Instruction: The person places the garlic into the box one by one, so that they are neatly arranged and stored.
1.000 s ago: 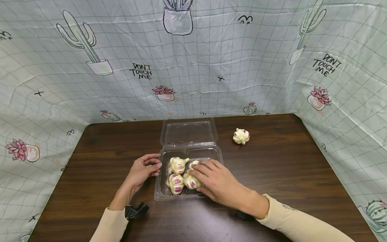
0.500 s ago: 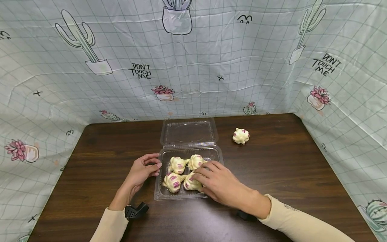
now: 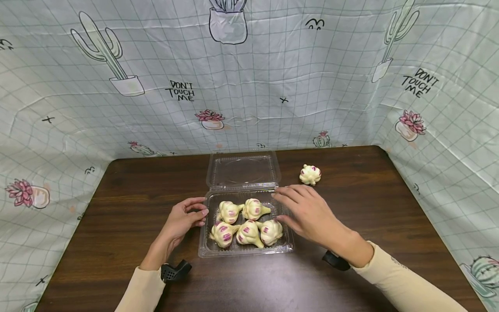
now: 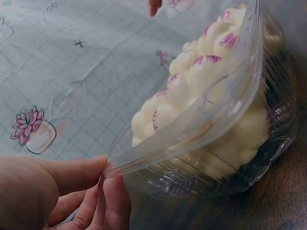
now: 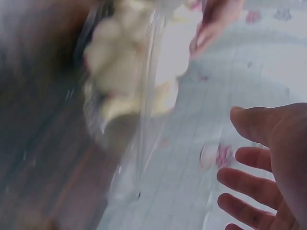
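A clear plastic clamshell box [image 3: 234, 252] lies on the table with its lid [image 3: 243, 171] folded back. Several garlic bulbs with purple streaks sit inside, among them an upper-left bulb [image 3: 229, 212] and a lower-right bulb [image 3: 271, 232]. My left hand [image 3: 183, 221] pinches the box's left rim between thumb and fingers, as the left wrist view shows close up. Over the right rim hovers my right hand [image 3: 308, 212], its fingers spread and holding nothing; in the right wrist view the hand [image 5: 268, 172] is apart from the box.
One more garlic bulb [image 3: 310, 174] lies on the dark wooden table [image 3: 351, 195], behind the right hand and right of the lid. A patterned cloth [image 3: 249, 86] hangs around the table's back and sides.
My right hand has let go of the garlic in the box and moved right and up, uncovering the bulbs. The lower-left bulb has shifted slightly. My left hand stays at the rim.
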The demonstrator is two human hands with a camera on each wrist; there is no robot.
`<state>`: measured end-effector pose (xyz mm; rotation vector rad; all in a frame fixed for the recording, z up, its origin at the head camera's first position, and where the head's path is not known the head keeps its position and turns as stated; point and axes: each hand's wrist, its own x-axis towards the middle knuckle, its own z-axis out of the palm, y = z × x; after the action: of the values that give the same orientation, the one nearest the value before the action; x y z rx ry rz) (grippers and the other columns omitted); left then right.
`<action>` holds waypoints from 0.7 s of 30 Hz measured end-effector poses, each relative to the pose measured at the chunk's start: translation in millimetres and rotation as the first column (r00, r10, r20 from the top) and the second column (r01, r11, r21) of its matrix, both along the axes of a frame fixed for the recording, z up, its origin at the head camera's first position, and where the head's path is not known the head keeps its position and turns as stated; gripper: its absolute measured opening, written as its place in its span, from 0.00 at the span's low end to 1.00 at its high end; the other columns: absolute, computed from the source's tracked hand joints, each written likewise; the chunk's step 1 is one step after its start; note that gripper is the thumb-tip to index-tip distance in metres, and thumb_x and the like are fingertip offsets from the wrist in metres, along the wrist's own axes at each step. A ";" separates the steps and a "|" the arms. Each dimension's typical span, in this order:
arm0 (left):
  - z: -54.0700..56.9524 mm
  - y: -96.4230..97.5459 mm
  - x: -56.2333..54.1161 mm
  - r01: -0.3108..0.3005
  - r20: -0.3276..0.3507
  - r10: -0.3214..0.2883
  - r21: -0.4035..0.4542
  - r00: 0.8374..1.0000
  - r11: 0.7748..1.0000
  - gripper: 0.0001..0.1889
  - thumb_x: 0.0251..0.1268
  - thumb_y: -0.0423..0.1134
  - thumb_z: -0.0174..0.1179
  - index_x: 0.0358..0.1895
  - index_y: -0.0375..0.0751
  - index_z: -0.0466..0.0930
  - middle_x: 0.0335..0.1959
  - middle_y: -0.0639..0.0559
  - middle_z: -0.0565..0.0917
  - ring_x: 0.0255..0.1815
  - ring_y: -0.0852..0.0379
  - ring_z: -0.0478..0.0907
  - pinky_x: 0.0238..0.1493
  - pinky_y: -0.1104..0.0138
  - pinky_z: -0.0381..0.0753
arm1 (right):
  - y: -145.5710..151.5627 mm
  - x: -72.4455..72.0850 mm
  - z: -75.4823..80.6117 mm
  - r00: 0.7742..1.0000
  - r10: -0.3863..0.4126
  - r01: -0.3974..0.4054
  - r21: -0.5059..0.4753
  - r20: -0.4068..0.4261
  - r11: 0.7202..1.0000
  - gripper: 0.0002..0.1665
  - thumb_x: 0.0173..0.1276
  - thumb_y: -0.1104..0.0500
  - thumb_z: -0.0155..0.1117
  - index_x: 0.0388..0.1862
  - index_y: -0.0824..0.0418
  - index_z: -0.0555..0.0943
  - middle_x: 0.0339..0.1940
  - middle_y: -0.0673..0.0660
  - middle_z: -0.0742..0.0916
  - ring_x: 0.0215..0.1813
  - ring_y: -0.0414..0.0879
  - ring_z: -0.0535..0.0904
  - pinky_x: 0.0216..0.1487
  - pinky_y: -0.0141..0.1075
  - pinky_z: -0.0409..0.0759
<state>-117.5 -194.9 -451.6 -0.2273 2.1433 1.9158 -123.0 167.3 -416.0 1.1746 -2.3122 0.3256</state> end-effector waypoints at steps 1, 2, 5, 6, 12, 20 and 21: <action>0.1 0.1 0.1 -0.001 0.000 0.001 -0.001 1.000 1.000 0.25 0.76 0.25 0.61 0.72 0.25 0.70 0.46 0.48 0.81 0.33 0.63 0.83 0.37 0.72 0.88 | 4.2 -2.8 0.5 1.000 -0.013 0.013 -0.016 0.004 1.000 0.33 0.61 0.51 0.80 0.62 0.64 0.84 0.61 0.61 0.87 0.59 0.61 0.82 0.63 0.55 0.81; 0.3 0.3 0.1 -0.002 0.001 0.002 0.000 1.000 1.000 0.24 0.76 0.25 0.61 0.72 0.25 0.70 0.46 0.48 0.81 0.33 0.63 0.83 0.37 0.72 0.88 | 8.5 -5.6 0.9 1.000 -0.028 0.029 -0.030 0.011 0.999 0.33 0.61 0.51 0.80 0.62 0.65 0.84 0.62 0.62 0.87 0.60 0.62 0.82 0.63 0.56 0.80; 0.4 0.7 0.4 -0.005 0.002 0.005 0.000 1.000 1.000 0.25 0.76 0.25 0.61 0.72 0.25 0.70 0.45 0.48 0.81 0.33 0.63 0.82 0.37 0.72 0.88 | 22.0 -14.2 0.8 0.995 -0.090 0.092 -0.048 0.034 0.995 0.33 0.62 0.53 0.79 0.63 0.66 0.83 0.64 0.63 0.85 0.61 0.65 0.81 0.64 0.58 0.79; 0.3 0.8 0.5 -0.005 0.002 0.005 0.000 1.000 1.000 0.25 0.76 0.25 0.61 0.72 0.25 0.70 0.45 0.48 0.81 0.33 0.63 0.82 0.37 0.72 0.88 | 26.8 -17.0 0.2 0.993 -0.114 0.116 -0.050 0.042 0.992 0.33 0.62 0.53 0.79 0.64 0.66 0.82 0.64 0.64 0.85 0.62 0.66 0.81 0.64 0.59 0.78; 0.0 0.7 0.5 -0.004 0.002 0.004 0.002 1.000 1.000 0.25 0.76 0.25 0.61 0.72 0.25 0.70 0.45 0.48 0.81 0.33 0.63 0.82 0.37 0.72 0.88 | 52.3 -36.1 -8.4 0.964 -0.241 0.247 -0.038 0.114 0.968 0.34 0.62 0.56 0.81 0.65 0.67 0.81 0.67 0.66 0.83 0.64 0.66 0.79 0.65 0.62 0.77; 2.0 1.1 0.7 -0.002 0.000 0.002 0.005 1.000 1.000 0.25 0.76 0.25 0.61 0.72 0.24 0.70 0.44 0.48 0.81 0.31 0.63 0.82 0.36 0.72 0.88 | 76.9 -55.7 -27.0 0.921 -0.338 0.348 -0.017 0.195 0.937 0.35 0.63 0.57 0.81 0.66 0.69 0.80 0.68 0.69 0.82 0.65 0.69 0.78 0.63 0.65 0.77; 2.3 1.0 0.7 -0.002 0.000 0.002 0.005 1.000 1.000 0.25 0.76 0.25 0.61 0.72 0.24 0.70 0.44 0.48 0.81 0.31 0.63 0.82 0.36 0.72 0.88 | 78.8 -57.2 -28.4 0.916 -0.346 0.356 -0.012 0.204 0.935 0.35 0.64 0.57 0.80 0.66 0.69 0.80 0.68 0.69 0.81 0.65 0.69 0.78 0.63 0.66 0.76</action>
<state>-116.8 -193.9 -449.2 -0.2289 2.1383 1.9223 -180.2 246.1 -444.4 0.7063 -2.6150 0.3772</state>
